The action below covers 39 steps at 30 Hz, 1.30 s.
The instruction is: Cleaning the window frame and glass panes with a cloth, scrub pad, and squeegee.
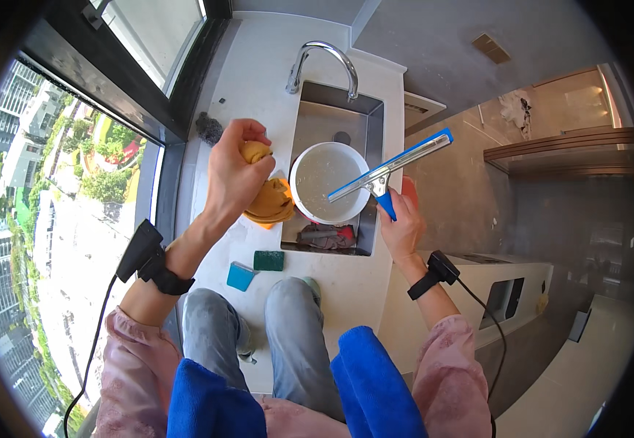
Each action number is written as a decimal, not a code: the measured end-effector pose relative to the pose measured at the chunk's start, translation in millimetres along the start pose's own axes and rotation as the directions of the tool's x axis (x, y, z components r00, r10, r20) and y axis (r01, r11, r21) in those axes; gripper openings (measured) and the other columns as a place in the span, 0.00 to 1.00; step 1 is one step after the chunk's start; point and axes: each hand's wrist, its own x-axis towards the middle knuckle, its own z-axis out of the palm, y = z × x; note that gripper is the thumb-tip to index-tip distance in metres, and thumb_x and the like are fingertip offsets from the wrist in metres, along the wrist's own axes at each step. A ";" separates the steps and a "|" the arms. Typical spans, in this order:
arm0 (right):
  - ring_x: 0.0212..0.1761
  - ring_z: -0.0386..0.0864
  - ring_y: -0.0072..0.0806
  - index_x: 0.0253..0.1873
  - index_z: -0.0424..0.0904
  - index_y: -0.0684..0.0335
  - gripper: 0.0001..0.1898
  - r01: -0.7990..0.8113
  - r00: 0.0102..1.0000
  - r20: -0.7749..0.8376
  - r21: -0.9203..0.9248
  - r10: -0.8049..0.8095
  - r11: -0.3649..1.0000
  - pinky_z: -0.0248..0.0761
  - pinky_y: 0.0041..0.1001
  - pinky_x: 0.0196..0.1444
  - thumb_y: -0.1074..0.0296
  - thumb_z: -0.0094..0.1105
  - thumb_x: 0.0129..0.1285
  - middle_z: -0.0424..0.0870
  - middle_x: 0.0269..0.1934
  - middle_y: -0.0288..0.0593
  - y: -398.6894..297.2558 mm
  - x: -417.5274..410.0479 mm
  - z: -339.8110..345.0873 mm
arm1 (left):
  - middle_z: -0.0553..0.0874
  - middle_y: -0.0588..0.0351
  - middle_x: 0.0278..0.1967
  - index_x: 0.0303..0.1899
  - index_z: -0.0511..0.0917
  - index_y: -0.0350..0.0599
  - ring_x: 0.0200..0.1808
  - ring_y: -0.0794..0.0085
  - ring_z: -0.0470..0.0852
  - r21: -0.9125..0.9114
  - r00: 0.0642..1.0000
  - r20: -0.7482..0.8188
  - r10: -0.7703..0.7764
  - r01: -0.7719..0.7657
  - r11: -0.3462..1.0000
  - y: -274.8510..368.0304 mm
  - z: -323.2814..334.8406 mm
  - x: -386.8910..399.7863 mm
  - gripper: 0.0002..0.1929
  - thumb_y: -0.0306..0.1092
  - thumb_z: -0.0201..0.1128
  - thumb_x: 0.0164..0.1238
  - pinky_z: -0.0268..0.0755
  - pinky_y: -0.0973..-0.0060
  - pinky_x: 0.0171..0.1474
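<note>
My left hand (pixel 238 169) grips a bunched yellow-brown cloth (pixel 271 201), whose lower part hangs beside the bucket over something orange on the counter. In my right hand (pixel 404 223) is the blue handle of a window squeegee (pixel 399 165); its long metal and blue blade slants across the right side of the bucket. The round white bucket (pixel 329 183) holds cloudy water and stands at the sink (pixel 328 117). A dark wet cloth with a red part (pixel 328 236) lies in the sink's near end.
A chrome faucet (pixel 325 49) arches over the sink's far end. Near my knees lie a green scouring pad (pixel 268 260) and a light-blue piece (pixel 240 276). A grey scrubber (pixel 209 128) sits by the window frame (pixel 172 159). The countertop (pixel 256 65) ends at right above the floor.
</note>
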 end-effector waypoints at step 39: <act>0.17 0.69 0.18 0.46 0.77 0.64 0.16 -0.920 0.375 0.763 0.374 -0.527 -0.114 0.58 0.16 0.14 0.55 0.56 0.67 0.75 0.22 0.33 -286.4 128.8 -354.3 | 0.85 0.50 0.39 0.41 0.83 0.44 0.42 0.62 0.84 -0.047 0.834 -0.194 -0.517 0.519 0.854 186.1 -76.4 -160.0 0.18 0.44 0.64 0.51 0.75 0.72 0.48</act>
